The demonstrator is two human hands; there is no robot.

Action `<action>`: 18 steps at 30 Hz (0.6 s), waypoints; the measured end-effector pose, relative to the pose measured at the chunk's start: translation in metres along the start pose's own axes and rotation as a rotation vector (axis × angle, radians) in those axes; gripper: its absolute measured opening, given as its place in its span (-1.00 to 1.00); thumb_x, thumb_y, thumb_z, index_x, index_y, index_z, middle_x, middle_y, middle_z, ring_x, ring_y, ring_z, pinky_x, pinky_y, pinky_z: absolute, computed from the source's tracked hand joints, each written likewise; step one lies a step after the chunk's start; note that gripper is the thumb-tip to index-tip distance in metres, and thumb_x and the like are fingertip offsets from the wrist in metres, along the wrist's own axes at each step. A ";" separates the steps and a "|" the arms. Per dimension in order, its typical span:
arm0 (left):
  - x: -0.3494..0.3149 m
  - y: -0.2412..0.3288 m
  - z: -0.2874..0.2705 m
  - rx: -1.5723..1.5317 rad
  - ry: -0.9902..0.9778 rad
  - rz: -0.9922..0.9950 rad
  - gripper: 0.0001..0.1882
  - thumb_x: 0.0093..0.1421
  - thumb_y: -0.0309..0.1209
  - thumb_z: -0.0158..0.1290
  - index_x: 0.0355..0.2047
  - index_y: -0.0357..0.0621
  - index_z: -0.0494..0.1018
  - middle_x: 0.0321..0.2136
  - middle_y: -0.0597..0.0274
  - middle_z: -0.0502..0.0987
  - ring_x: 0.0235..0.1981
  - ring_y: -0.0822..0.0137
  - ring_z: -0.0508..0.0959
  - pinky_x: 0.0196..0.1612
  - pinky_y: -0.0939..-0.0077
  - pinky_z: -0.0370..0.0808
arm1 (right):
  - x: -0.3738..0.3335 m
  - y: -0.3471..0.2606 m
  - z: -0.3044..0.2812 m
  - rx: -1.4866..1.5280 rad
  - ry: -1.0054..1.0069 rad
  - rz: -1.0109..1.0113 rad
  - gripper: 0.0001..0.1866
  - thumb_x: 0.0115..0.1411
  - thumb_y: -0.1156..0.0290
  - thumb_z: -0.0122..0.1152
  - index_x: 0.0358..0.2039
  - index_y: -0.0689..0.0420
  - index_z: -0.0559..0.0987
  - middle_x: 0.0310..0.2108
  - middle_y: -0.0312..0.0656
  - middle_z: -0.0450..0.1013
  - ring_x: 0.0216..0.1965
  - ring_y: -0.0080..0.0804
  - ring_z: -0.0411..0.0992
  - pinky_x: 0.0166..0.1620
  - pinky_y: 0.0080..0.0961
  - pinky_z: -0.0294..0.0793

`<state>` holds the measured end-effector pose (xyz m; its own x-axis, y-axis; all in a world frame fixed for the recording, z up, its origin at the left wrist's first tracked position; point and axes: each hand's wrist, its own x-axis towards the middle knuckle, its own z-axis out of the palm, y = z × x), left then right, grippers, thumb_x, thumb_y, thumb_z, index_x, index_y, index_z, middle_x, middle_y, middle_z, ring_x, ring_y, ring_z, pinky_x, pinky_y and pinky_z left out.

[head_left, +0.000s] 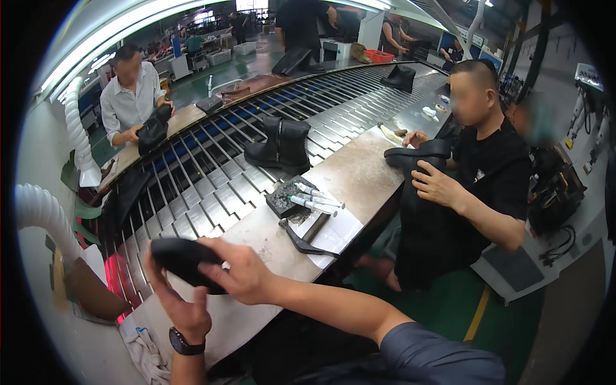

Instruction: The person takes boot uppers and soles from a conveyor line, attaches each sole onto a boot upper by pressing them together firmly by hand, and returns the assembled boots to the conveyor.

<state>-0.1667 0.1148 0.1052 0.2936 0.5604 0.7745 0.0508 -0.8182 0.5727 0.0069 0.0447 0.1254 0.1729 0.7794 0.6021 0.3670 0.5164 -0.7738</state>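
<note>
The right hand [247,273] was pinching the side of a piece of black footwear [186,260], thumb and fingers closed in, with a tiny white bit showing by the fingertips. Couldn't tell what that was. The left hand [186,314] was curled around the other end, fingers up the outer side and thumb by the lower edge, above a dark wristwatch [186,342]. So the footwear was up in the air over the near end of the pale bench [256,256].

My worry there: if the left fingers slipped on that smooth curve, the piece could've tipped out of the right-hand pinch and got scuffed on the bench, or bounced onto the slatted conveyor [212,186] alongside.

Further out, some syringes [314,200] lay loose by a grimy black block [285,199], over a white sheet [343,231], with a dark-handled tool [301,242] just beside. An elbow bump could've rolled one off the bench edge or squeezed something onto the sheet, I reckon.

Past that, a black ankle boot [282,147] stood on the conveyor; a snag under its sole could've toppled it.
</note>
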 end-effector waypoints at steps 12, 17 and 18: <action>-0.059 0.080 -0.008 0.025 0.216 -0.167 -0.04 0.43 0.49 -0.33 0.17 -0.31 0.31 0.01 0.06 0.39 0.06 0.17 0.42 0.29 0.15 0.29 | -0.072 -0.052 0.049 0.143 0.173 -0.005 -0.06 0.57 -0.21 -0.16 0.53 0.46 0.09 0.23 0.16 0.30 0.22 -0.06 0.34 0.33 -0.21 0.32; -0.091 0.078 -0.017 -0.079 0.293 -0.156 -0.17 0.44 0.46 -0.27 -0.12 -0.21 0.33 -0.18 0.12 0.41 -0.09 0.26 0.44 0.05 0.27 0.40 | -0.087 -0.044 0.062 0.132 0.228 -0.126 -0.23 0.56 -0.21 -0.15 0.21 0.37 0.47 -0.12 -0.01 0.44 -0.15 -0.20 0.44 -0.03 -0.25 0.46; -0.070 0.100 -0.021 -0.211 0.264 -0.057 -0.41 0.44 0.17 0.12 -0.19 -0.23 0.48 -0.35 0.07 0.54 -0.32 0.14 0.57 -0.20 0.22 0.54 | -0.090 -0.045 0.061 0.109 0.241 -0.142 -0.27 0.56 -0.22 -0.13 0.05 0.33 0.54 -0.23 -0.04 0.46 -0.27 -0.19 0.44 -0.16 -0.24 0.45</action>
<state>-0.2027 -0.0033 0.1134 0.0368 0.6407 0.7669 -0.1468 -0.7556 0.6384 -0.0811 -0.0269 0.0938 0.3438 0.5969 0.7249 0.3046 0.6593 -0.6874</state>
